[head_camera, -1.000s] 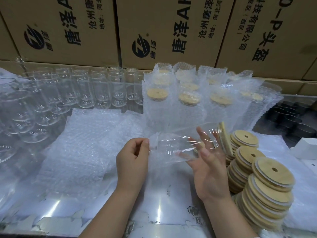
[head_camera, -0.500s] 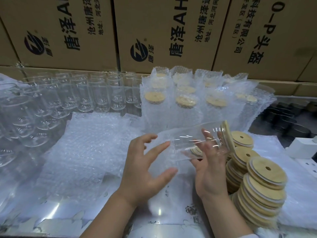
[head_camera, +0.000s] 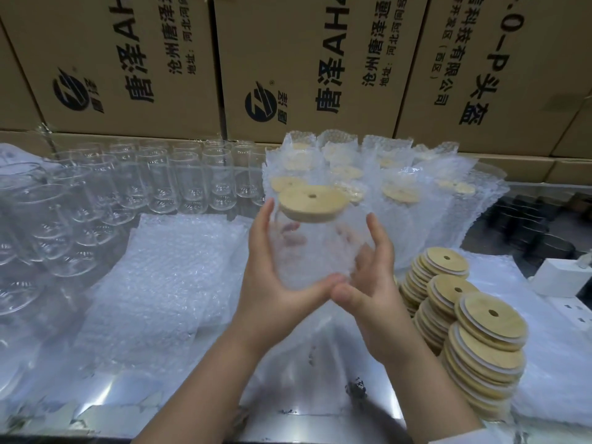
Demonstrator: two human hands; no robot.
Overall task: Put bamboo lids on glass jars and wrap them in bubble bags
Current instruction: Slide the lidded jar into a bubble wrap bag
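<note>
Upright lidded jar (head_camera: 315, 248) held above bench (head_camera: 288, 415), seemingly bagged; left hand (head_camera: 272, 280), right hand (head_camera: 373, 283) cup its sides, fingers curled round. Behind, wrapped jars (head_camera: 400, 193) massed; bare jars (head_camera: 192, 184), loose lids (head_camera: 480, 341), flat bubble bags (head_camera: 166, 270) left to do

the person is showing two bare forearms, slim and smooth, each ending in a bare hand: the left hand (head_camera: 272, 285) and the right hand (head_camera: 373, 283). a thin sliver of white sleeve (head_camera: 448, 441) is peeking in by the right elbow.
</note>
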